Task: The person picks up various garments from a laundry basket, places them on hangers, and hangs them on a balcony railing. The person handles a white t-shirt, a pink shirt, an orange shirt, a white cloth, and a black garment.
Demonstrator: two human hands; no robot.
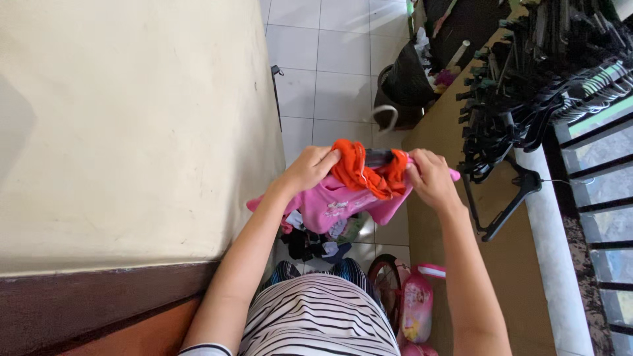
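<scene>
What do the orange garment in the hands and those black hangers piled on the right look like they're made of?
The orange garment looks like soft, matte knit cloth: it bunches and folds limply between the left hand and right hand. The black hangers look like rigid moulded plastic with a slight sheen, though metal parts cannot be ruled out.

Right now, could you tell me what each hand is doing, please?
Left hand: closed on the orange garment.
Right hand: closed on the hanger.

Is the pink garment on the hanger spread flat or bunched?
Bunched: the pink garment hangs crumpled between left hand and right hand.
</scene>
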